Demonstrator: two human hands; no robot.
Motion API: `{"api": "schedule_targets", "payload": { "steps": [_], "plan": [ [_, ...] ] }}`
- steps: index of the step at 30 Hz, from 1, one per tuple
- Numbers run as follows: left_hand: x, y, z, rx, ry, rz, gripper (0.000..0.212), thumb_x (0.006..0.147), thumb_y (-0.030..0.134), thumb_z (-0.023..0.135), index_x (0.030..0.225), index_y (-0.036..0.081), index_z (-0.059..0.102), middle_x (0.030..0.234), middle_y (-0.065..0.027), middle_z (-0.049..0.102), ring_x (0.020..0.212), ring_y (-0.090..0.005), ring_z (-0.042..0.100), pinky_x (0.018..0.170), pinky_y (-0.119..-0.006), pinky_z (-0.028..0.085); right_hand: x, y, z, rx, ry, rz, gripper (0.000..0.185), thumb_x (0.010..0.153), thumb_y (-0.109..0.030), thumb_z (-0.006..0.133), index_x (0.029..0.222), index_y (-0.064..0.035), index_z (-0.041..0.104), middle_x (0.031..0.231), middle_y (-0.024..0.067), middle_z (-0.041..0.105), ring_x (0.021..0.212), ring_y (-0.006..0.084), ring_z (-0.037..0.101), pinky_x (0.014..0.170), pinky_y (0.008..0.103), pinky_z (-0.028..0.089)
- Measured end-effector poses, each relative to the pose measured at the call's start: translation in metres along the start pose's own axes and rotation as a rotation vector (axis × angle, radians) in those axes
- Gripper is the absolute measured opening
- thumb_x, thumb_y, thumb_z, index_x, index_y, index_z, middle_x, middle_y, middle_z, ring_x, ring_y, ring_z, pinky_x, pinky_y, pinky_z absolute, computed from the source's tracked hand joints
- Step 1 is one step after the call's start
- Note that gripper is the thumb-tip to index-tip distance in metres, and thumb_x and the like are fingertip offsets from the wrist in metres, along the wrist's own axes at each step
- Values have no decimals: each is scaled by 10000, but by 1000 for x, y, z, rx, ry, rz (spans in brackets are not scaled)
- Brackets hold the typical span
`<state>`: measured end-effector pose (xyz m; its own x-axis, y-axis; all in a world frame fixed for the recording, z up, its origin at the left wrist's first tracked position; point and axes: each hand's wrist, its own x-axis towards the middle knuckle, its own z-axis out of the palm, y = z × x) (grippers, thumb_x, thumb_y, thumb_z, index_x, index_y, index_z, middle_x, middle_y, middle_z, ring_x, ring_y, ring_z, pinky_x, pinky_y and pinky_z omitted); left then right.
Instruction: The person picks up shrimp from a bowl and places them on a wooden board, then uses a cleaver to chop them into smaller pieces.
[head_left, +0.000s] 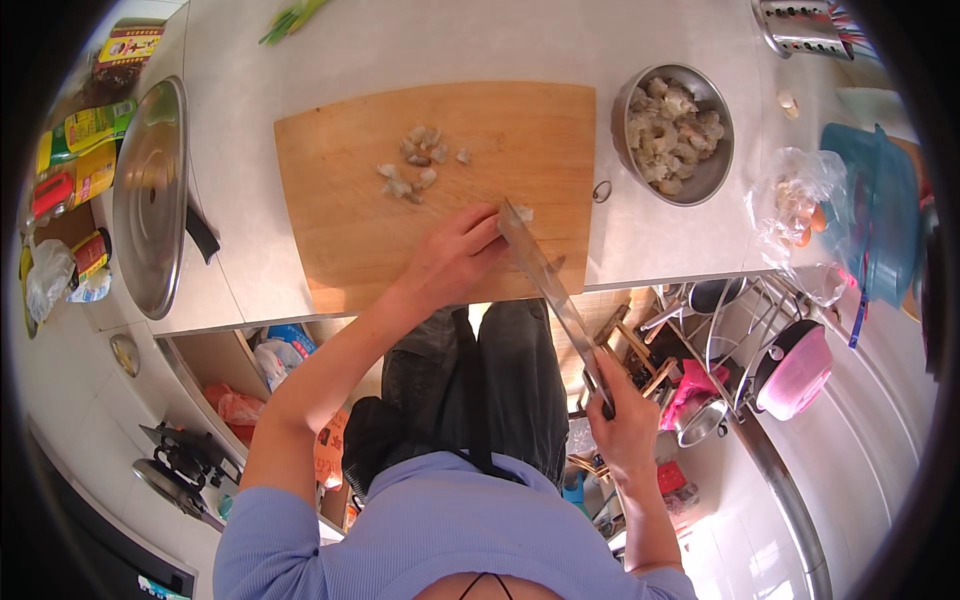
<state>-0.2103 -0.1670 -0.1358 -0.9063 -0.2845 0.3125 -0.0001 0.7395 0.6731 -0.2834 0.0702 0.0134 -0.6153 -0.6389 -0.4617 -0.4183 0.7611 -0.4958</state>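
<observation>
A kitchen knife (553, 289) is gripped by its handle in my right hand (626, 420). The broad blade slants up and left over the wooden cutting board (345, 247), its tip end beside the bent fingers of my left hand (461, 247). What those fingers hold or press, if anything, is hidden behind them. Just right of the blade sits a small pale piece of shrimp (526, 214). Several cut shrimp pieces (424, 142) lie in two loose groups farther up the board. To the board's right, a steel bowl (621, 124) contains many peeled raw shrimp (667, 142).
A metal ring (601, 192) lies between board and bowl. Left stands a large round pan lid (146, 202); green onion (289, 19) lies at the back. Eggs in a plastic bag (799, 206) and a teal container (874, 217) are at right. Below the counter edge, a rack holds pans (716, 296).
</observation>
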Motion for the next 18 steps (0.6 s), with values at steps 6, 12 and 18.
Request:
{"api": "schedule_targets", "payload": {
  "steps": [6, 12, 18],
  "plan": [
    [5, 1, 1, 83, -20, 115, 145, 693, 98, 666, 826, 59, 621, 976, -40, 566, 924, -217, 572, 698, -316, 517, 30, -3, 8, 190, -92, 195, 468, 745, -25, 585, 1206, -103, 558, 615, 169, 563, 492, 256, 581, 493, 327, 447],
    [7, -4, -15, 84, -3, 173, 144, 661, 87, 695, 769, 63, 603, 953, -37, 562, 899, -208, 566, 674, -315, 510, 8, 0, 2, 159, 3, 29, 516, 710, -23, 613, 1217, -108, 565, 670, 147, 614, 510, 235, 596, 503, 314, 463],
    [-1, 13, -17, 89, 19, 21, 159, 660, 62, 709, 783, 64, 609, 929, -38, 562, 855, -205, 560, 650, -313, 495, -7, 5, 1, 90, -19, -11, 562, 670, -8, 639, 1219, -95, 559, 720, 150, 644, 588, 262, 642, 546, 333, 500]
  ]
}}
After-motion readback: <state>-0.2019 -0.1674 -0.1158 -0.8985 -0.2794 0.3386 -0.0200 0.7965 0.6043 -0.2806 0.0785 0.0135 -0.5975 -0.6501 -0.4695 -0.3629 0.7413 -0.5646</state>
